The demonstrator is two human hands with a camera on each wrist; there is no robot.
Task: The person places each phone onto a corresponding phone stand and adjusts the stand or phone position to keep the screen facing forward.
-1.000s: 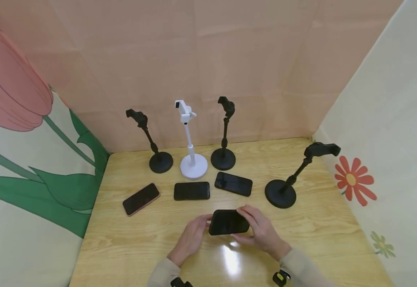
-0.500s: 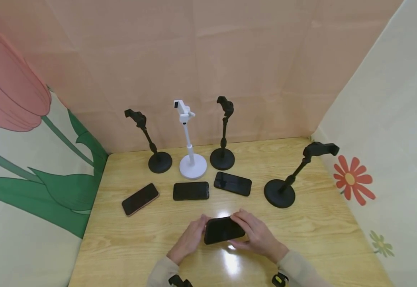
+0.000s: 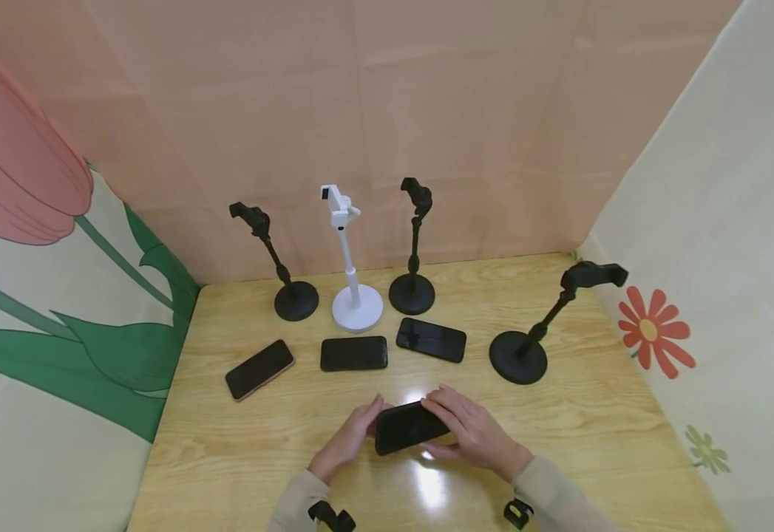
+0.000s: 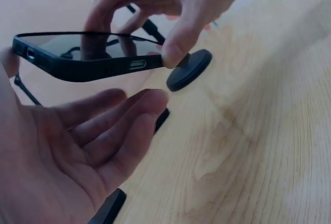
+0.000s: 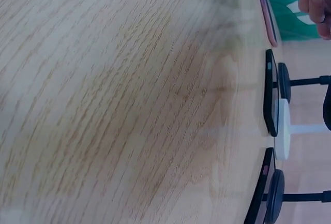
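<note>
A black phone (image 3: 408,428) is held screen-up and tilted above the front of the table. My right hand (image 3: 483,436) pinches its right end, the thumb on the near side and fingers over the far edge. In the left wrist view the phone's edge (image 4: 93,71) shows a port and a side slot. My left hand (image 3: 350,437) is at the phone's left end; its palm (image 4: 62,172) faces up with loosely bent fingers below the phone, and the thumb is near its corner.
Three more phones lie behind the hands: one pink-edged (image 3: 260,369), one in the middle (image 3: 354,354), one angled (image 3: 431,340). Behind them stand two black phone stands (image 3: 296,301) (image 3: 412,294) and a white one (image 3: 357,307). Another black stand (image 3: 518,357) is at right.
The held phone has moved left and slightly toward the body and turned, its left end now lower in view. Both hands moved with it. Stands and other phones stay put.
</note>
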